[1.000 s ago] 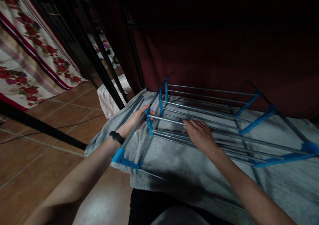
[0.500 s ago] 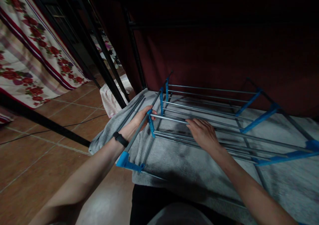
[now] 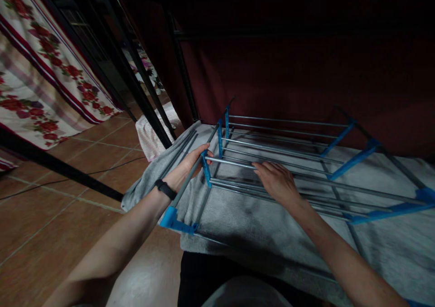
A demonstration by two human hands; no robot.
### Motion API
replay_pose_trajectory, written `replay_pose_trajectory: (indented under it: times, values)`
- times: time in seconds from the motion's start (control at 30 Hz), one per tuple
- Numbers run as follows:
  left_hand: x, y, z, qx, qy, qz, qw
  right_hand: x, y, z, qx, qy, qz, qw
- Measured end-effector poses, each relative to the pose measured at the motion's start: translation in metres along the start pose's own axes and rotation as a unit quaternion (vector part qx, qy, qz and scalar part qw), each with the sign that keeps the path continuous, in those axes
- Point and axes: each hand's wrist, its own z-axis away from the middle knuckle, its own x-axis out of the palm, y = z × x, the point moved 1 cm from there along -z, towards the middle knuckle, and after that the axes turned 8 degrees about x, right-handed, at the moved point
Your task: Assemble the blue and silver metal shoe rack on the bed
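A rack [image 3: 360, 159] of grey metal tubes and blue plastic brackets lies on its side on a grey blanket. My left hand [image 3: 194, 160] wraps round the near left joint, where a blue bracket [image 3: 207, 173] meets the side tube. From that joint a metal tube [image 3: 231, 162] runs to the right. My right hand [image 3: 277, 182] is closed over this tube a short way along, its fingers pinching from above. The tube's left end touches the bracket; how deep it sits I cannot tell. At the near corner is another blue bracket [image 3: 176, 221].
Loose dark tubes [image 3: 181, 155] lie on the left of the grey blanket [image 3: 244, 223]. Black metal posts [image 3: 136, 85] stand at the left, beside a floral cloth [image 3: 50, 66]. A dark red curtain [image 3: 272, 80] hangs behind. A cable [image 3: 112, 167] crosses the tiled floor [image 3: 44, 225].
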Motion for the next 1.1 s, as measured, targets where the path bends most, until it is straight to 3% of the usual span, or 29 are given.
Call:
replay_pose_trajectory:
  times: [0.97,1.1]
  values:
    - [-0.003,-0.004,-0.006,-0.023,-0.009,-0.026,0.999,0.001,0.0,-0.001,-0.005,-0.004,-0.014,1.0]
    - [-0.003,0.0,-0.005,-0.016,-0.014,-0.046,0.999,-0.01,-0.008,0.001,-0.016,-0.015,-0.01,1.0]
